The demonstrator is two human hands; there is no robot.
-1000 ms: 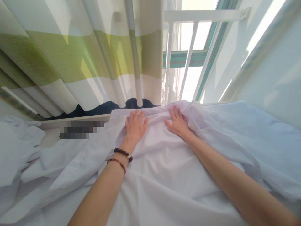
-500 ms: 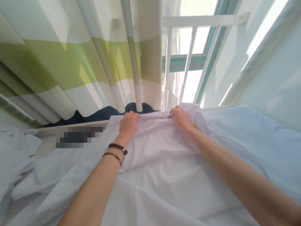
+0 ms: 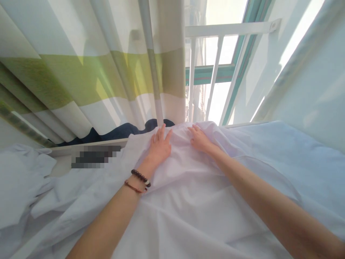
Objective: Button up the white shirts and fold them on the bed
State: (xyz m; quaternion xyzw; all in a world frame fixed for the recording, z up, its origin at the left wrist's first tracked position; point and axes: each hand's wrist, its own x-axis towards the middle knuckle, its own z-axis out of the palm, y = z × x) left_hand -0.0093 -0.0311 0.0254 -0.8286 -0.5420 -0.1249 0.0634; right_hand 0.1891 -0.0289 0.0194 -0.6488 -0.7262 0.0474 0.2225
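Observation:
A white sheet (image 3: 178, 187) with soft folds spreads over the bed, its far edge bunched near the window side. My left hand (image 3: 159, 145), with a beaded bracelet (image 3: 140, 176) and a thin cord at the wrist, rests on it with fingers spread. To its right, my right hand (image 3: 199, 138) lies on the same cloth near the far edge, index finger stretched forward and the other fingers partly bent. Neither hand visibly grips the fabric. Past the right hand a pale blue-white bed surface (image 3: 291, 151) shows beside the sheet.
White and green curtains (image 3: 113, 75) hang just beyond the far edge. A white railing (image 3: 229, 29) stands before a green-framed window at the right. More crumpled white cloth (image 3: 24, 180) lies at the left, near a blurred dark patch (image 3: 94, 156). A pale wall (image 3: 320, 97) rises at the right.
Both hands have let go of the sheet's far edge, and their fingers have opened. The left hand has shifted right and slightly nearer. The far edge now lies looser and more rounded.

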